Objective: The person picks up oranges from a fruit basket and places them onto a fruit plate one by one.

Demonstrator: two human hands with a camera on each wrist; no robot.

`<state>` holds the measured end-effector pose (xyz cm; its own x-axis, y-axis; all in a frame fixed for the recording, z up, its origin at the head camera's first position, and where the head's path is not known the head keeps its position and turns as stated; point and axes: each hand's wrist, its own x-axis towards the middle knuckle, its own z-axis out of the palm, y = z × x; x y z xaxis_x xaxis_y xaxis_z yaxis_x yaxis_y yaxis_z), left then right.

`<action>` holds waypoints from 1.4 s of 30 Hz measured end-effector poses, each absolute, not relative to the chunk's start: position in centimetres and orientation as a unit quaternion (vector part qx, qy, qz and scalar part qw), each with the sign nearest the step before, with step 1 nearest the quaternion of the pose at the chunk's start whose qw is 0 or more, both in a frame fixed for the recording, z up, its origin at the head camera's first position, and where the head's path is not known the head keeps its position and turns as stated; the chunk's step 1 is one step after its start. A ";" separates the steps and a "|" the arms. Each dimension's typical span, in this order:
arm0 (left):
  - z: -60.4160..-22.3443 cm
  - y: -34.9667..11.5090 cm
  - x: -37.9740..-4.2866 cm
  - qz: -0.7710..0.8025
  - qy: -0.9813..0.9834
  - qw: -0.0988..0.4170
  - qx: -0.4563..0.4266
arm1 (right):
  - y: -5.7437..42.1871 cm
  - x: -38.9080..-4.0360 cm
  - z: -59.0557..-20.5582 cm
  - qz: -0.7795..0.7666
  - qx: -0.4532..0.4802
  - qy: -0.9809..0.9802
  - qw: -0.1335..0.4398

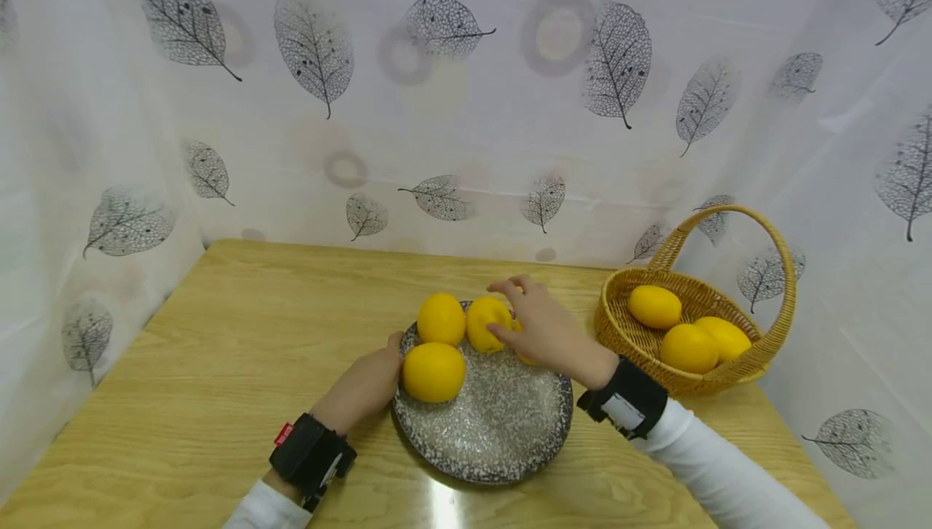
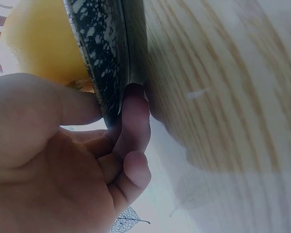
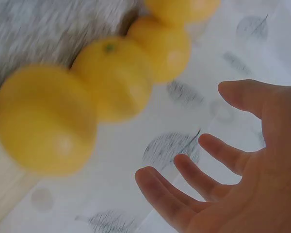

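On a round speckled grey plate (image 1: 510, 424) lie several yellow citrus fruits (image 1: 434, 372), grouped along its left and far side. My left hand (image 1: 364, 383) grips the plate's left rim; in the left wrist view the thumb (image 2: 77, 104) is on the upper side and the curled fingers are beneath. Over the far edge, my right hand (image 1: 549, 327) has its fingers spread and holds nothing. It overlaps one fruit and partly hides another in the head view. In the right wrist view, the fruits sit in a row, apart from the fingertips (image 3: 148, 179).
To the right stands a wicker basket (image 1: 619, 343) with a tall arched handle (image 1: 782, 270) and three yellow fruits (image 1: 655, 306) inside. The wooden table (image 1: 255, 335) is bordered by a white leaf-print curtain (image 1: 473, 124) at the back and sides.
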<state>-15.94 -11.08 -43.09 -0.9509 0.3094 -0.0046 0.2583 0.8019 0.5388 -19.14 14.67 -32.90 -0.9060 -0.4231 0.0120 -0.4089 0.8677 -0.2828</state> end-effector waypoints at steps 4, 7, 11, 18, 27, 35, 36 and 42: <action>-43.1 -11.1 -15.9 0.271 0.950 0.042 0.149 | 17.6 -21.3 -31.5 -0.139 -0.189 0.971 0.043; -43.2 -11.2 -15.9 0.270 0.951 0.043 0.146 | 19.7 -22.8 -31.0 -0.139 -0.172 0.974 0.042; -43.2 -11.2 -15.9 0.271 0.951 0.047 0.143 | 22.0 -24.2 -31.0 -0.129 -0.154 0.979 0.029; -42.9 -11.1 -15.6 0.281 0.948 0.053 0.140 | 24.9 -25.3 -30.9 -0.129 -0.125 0.982 0.054; -43.0 -10.9 -15.2 0.284 0.947 0.052 0.138 | 29.3 -27.6 -30.6 -0.099 -0.084 0.989 0.075; -43.0 -10.6 -15.0 0.277 0.950 0.055 0.134 | 32.7 -28.6 -31.4 -0.070 -0.062 0.991 0.096; -43.0 -10.6 -15.0 0.274 0.951 0.058 0.132 | 33.1 -28.8 -31.6 -0.066 -0.060 0.991 0.101; -42.9 -10.5 -14.9 0.273 0.951 0.065 0.128 | 35.0 -29.5 -32.8 -0.040 -0.059 0.989 0.130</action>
